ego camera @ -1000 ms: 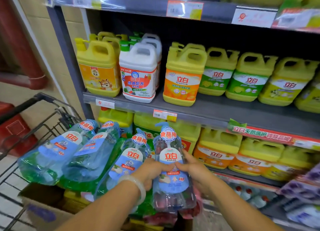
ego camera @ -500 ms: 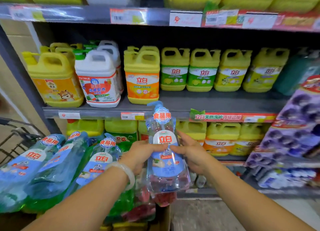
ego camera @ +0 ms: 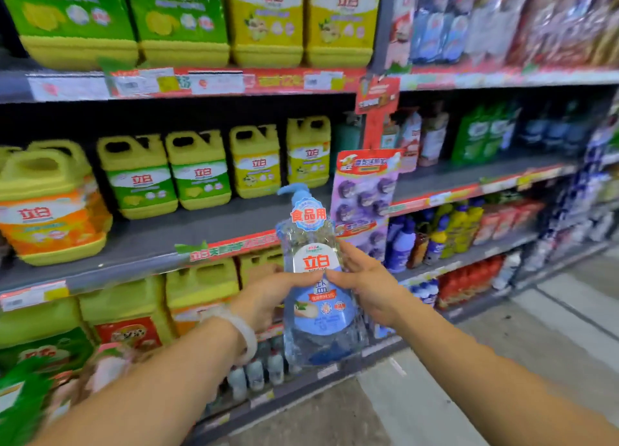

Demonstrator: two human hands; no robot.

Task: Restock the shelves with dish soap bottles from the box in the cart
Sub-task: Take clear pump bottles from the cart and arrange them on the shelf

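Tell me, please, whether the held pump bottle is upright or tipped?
Upright: the pump bottle has its nozzle on top, gripped between left hand and right hand.

Your left hand [ego camera: 268, 295] covers the left flank of the bottle [ego camera: 318, 288], and your right hand [ego camera: 365, 285] covers its right flank, so you cannot see the fingers behind it. Both thumbs cross the label and hide part of its print; the small text below them is too fine to read. The bottle's base blurs into the small bottles [ego camera: 254, 375] on the bottom shelf. The top jugs [ego camera: 181, 17] are cut off by the upper edge. The price tags [ego camera: 214, 82] are smeared and unreadable. The right-hand goods [ego camera: 502, 20] are blurred beyond telling. The green and pink shapes [ego camera: 50, 388] at lower left are cut off and unclear.
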